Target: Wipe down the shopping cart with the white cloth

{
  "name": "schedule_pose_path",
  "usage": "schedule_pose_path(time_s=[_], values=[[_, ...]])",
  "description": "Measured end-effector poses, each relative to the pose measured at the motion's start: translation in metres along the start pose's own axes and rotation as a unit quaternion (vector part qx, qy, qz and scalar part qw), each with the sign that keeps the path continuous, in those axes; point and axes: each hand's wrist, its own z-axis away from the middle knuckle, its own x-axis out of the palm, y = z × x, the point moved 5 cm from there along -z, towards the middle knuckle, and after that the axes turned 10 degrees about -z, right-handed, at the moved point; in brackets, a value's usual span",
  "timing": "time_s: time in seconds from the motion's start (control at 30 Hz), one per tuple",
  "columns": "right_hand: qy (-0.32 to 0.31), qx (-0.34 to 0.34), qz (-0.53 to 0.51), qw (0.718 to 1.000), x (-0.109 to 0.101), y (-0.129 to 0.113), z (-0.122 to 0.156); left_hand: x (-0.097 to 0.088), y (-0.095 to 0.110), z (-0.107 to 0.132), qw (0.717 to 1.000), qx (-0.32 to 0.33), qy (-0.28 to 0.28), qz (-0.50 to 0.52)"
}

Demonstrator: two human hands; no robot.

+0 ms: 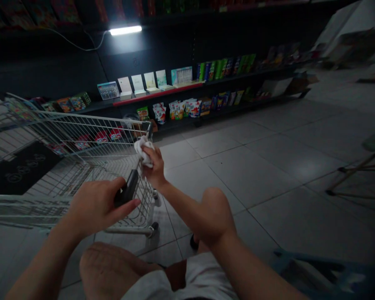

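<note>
A wire shopping cart (81,137) stands on the tiled floor in front of me, low and to the left. My left hand (96,206) is wrapped round the dark grip of the cart's handle (128,189). My right hand (153,164) is closed on a crumpled white cloth (143,151) and presses it against the upper end of the cart's frame near the handle. My bare knees show below, so I am sitting or crouching.
Dark store shelves (187,89) with boxed and bagged goods run along the far side under a lit tube lamp (125,30). A black floor mat (18,168) lies at left. A folding frame (359,175) stands at right; a blue crate edge (315,271) is beside me.
</note>
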Motion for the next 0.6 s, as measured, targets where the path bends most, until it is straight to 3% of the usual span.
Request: schedule_pose_path(time_s=[0.03, 0.1, 0.2, 0.27, 0.33, 0.47, 0.53, 0.6], values=[[0.049, 0.012, -0.011, 0.999, 0.003, -0.009, 0.022, -0.002, -0.002, -0.002, 0.998, -0.008, -0.042, 0.035], [0.087, 0.018, -0.017, 0.996, 0.009, -0.025, 0.062, -0.009, -0.003, -0.009, 0.992, -0.024, -0.09, 0.081], [0.042, -0.025, 0.005, 0.999, 0.013, -0.032, 0.091, -0.014, 0.003, -0.028, 0.99, -0.049, -0.116, 0.055], [-0.019, -0.053, 0.018, 0.998, 0.012, -0.017, 0.084, -0.013, 0.008, -0.039, 0.989, -0.077, -0.125, -0.006], [-0.042, -0.013, 0.034, 0.998, 0.009, 0.017, 0.059, -0.011, 0.012, -0.046, 0.985, -0.109, -0.12, -0.063], [0.063, 0.178, 0.074, 0.979, 0.003, 0.079, 0.01, -0.007, 0.013, -0.051, 0.984, -0.118, -0.116, -0.07], [0.092, 0.214, 0.069, 0.97, 0.009, 0.077, 0.014, -0.005, 0.01, -0.053, 0.986, -0.111, -0.113, -0.058], [0.079, 0.18, 0.056, 0.979, 0.017, 0.052, 0.04, -0.004, 0.007, -0.054, 0.986, -0.11, -0.109, -0.056]])
